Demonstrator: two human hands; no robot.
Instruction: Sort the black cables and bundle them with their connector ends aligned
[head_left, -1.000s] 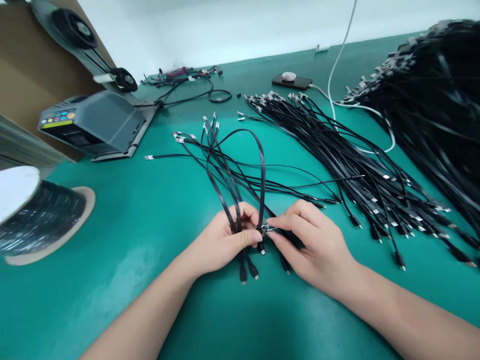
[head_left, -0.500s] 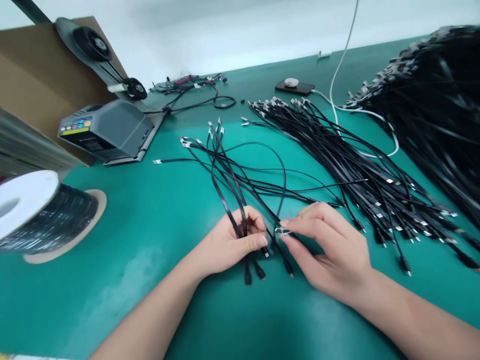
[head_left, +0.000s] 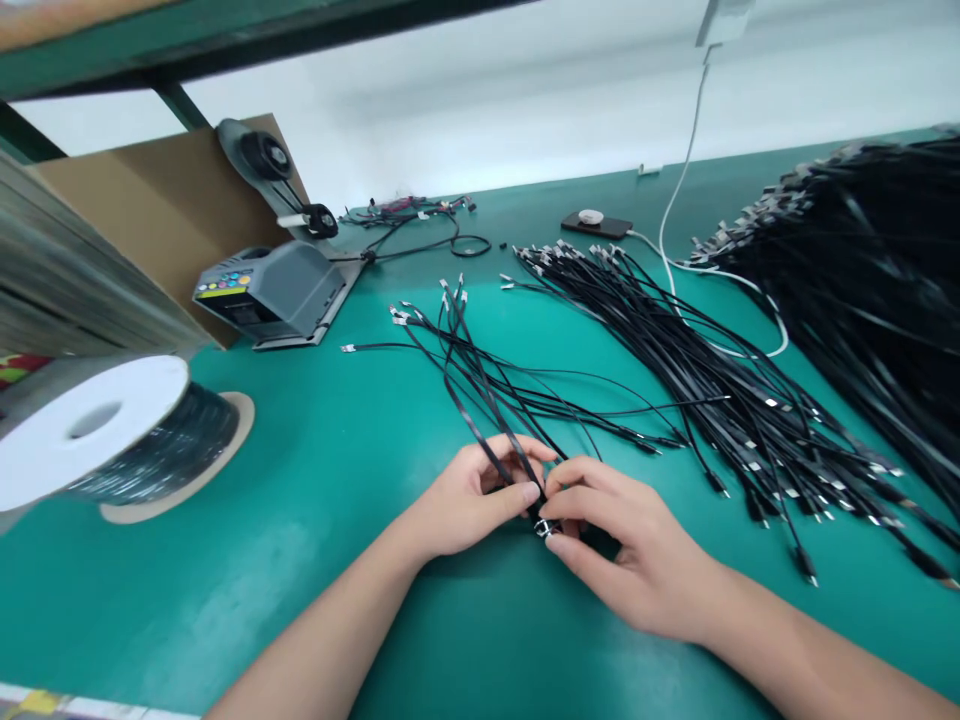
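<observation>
My left hand is closed around several flat black cables, thumb pressed over them close to their near ends. Right beside it, my right hand pinches the near ends, where silvery metal plugs show bunched between its fingertips. The two hands almost touch at the fingers. From the left hand the held cables run away across the green table, and their far ends carry small pale connectors. Fingers hide part of the plugs.
More black cables lie in a bundle to the right, with a larger heap beyond. A grey tape machine and a cable spool stand left. A phone with a white cord lies at the back.
My right hand has come in against the left. Plugs that hung apart below the left hand are now gathered at the fingertips. The camera view has tilted up.
</observation>
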